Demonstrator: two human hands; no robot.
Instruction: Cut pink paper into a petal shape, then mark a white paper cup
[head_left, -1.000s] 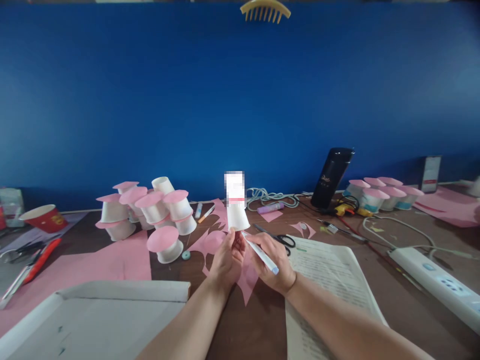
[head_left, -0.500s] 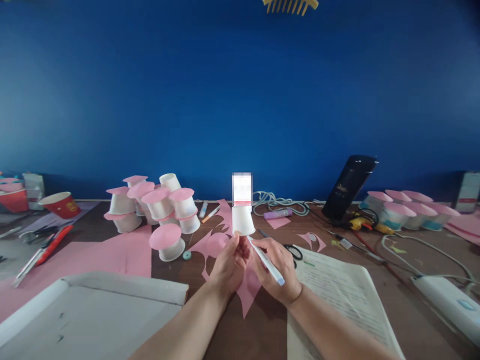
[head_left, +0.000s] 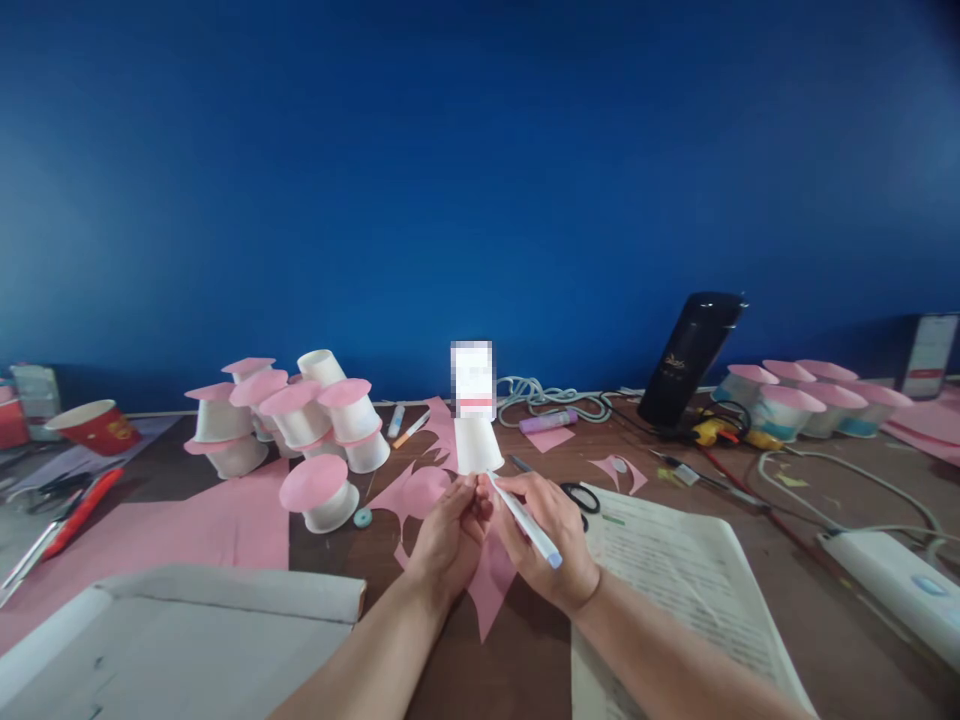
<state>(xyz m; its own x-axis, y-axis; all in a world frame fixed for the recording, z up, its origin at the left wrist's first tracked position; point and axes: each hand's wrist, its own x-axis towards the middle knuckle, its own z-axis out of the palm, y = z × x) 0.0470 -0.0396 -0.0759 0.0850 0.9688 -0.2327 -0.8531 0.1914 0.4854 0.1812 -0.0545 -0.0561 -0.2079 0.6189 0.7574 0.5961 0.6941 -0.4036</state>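
Observation:
My left hand (head_left: 444, 535) pinches the lower rim of an upside-down white paper cup (head_left: 478, 447), just in front of a propped-up phone (head_left: 473, 375). A white pen (head_left: 531, 525) with a pale blue end lies in my right hand (head_left: 562, 545), gripped between thumb and fingers. Its tip is at or very near the cup's rim; contact cannot be made out. Pink paper offcuts (head_left: 491, 590) lie beneath my hands. To the left of them is a pink paper disc (head_left: 425, 492).
White cups topped with pink discs (head_left: 296, 412) are stacked at left, and more cups (head_left: 787, 405) stand at right. Scissors (head_left: 581, 497) lie beside a printed sheet (head_left: 667, 570). A dark bottle-like cylinder (head_left: 686, 360) leans near cables and a power strip (head_left: 892, 580). A white box (head_left: 225, 640) sits front left.
The view has turned and tilted slightly, shifting the surroundings. My left hand still holds the cup and my right hand the pen, with the pen tip staying by the rim.

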